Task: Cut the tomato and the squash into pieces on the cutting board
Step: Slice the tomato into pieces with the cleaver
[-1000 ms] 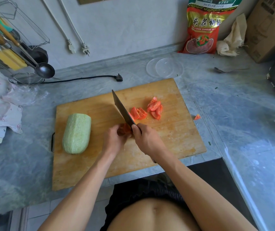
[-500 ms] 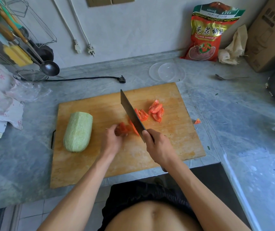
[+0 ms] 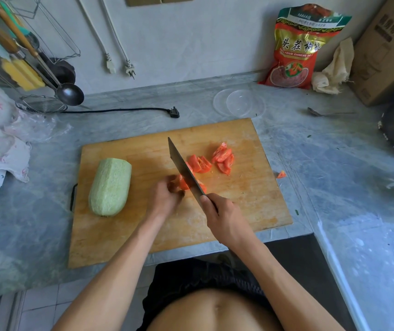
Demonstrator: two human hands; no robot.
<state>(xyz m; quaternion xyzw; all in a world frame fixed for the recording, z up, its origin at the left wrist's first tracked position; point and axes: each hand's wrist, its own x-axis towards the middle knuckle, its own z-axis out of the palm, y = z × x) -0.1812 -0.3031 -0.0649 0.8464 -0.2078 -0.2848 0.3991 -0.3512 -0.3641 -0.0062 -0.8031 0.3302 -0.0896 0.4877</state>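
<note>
A person stands at a grey stone bench (image 3: 334,163), both bare forearms reaching forward over a wooden cutting board (image 3: 251,206).

Nearest, the right hand (image 3: 224,218) is wrapped around the handle of a broad knife (image 3: 184,167). The blade runs diagonally away from that hand, toward the far left, with its edge down in the last chunk of tomato (image 3: 184,183).

Just left of the blade, the left hand (image 3: 165,199) curls its fingertips onto that chunk, pinning it to the board. The fingers sit very close to the steel, so the next slice probably depends on keeping them tucked back.

Beyond the blade and to its right lie the cut tomato pieces (image 3: 222,158), in two small clusters. One stray bit (image 3: 281,174) has landed off the board on the bench.

Well to the left of both hands, the peeled pale green squash (image 3: 110,187) lies whole and untouched on the board. Its long axis runs near to far, tilted slightly right. The left hand is the nearer one to it.
</note>
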